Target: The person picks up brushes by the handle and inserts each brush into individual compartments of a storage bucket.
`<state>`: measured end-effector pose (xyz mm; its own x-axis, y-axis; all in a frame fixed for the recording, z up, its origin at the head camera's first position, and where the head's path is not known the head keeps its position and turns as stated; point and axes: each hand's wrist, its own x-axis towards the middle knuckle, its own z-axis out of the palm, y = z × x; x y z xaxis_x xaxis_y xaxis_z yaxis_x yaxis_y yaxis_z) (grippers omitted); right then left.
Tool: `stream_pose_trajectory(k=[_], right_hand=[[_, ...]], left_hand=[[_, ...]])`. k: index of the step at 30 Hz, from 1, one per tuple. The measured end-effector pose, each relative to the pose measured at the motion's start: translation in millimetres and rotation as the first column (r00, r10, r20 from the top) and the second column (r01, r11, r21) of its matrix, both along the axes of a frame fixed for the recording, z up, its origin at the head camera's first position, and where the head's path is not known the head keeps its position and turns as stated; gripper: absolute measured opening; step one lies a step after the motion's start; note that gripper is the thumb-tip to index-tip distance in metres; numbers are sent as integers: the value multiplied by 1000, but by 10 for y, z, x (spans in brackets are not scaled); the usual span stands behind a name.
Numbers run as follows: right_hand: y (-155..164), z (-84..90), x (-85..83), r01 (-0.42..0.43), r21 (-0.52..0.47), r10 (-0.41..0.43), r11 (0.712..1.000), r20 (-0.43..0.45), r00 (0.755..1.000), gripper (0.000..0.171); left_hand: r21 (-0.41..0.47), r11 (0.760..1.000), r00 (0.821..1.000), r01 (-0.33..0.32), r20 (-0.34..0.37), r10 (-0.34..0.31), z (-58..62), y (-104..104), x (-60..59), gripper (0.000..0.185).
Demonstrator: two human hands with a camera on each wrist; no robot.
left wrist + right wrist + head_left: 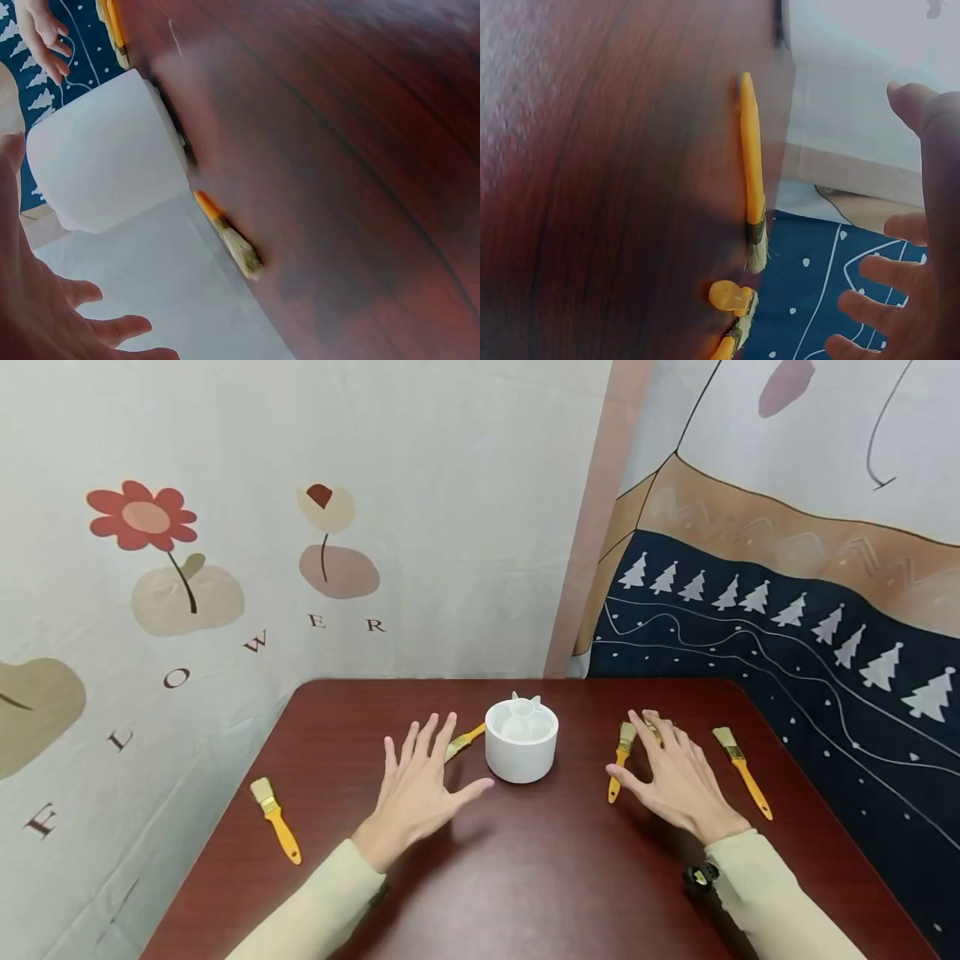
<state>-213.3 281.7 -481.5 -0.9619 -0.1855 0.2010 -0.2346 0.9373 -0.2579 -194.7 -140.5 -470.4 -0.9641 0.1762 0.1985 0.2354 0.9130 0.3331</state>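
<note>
A white round container (521,762) with inner dividers stands upright toward the back of the table. My left hand (415,797) hovers left of it, fingers spread, holding nothing. Just beyond those fingers lies a yellow-handled paintbrush (468,737), partly hidden in the head view; the left wrist view shows its bristles (244,255). Over on the right, my right hand (684,785) is also spread and holds nothing. Beside its thumb lies a second paintbrush (619,764), seen along its handle (751,150) in the right wrist view. Another paintbrush (655,731) is mostly hidden behind the right fingers.
One paintbrush (277,825) lies at the table's left side, and another (744,772) near its right edge. The dark red tabletop (540,877) meets a flower-printed cloth (450,527) behind and a navy tree-patterned cloth (750,652) on the right.
</note>
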Motion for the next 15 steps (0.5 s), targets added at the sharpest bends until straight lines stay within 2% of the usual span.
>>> stream_pose_trajectory(k=[15], right_hand=[[36,-88,-164,1,-36,0,999,21,1000,99]], left_hand=[[120,992,999,47,4,-48,55,336,-151,121]])
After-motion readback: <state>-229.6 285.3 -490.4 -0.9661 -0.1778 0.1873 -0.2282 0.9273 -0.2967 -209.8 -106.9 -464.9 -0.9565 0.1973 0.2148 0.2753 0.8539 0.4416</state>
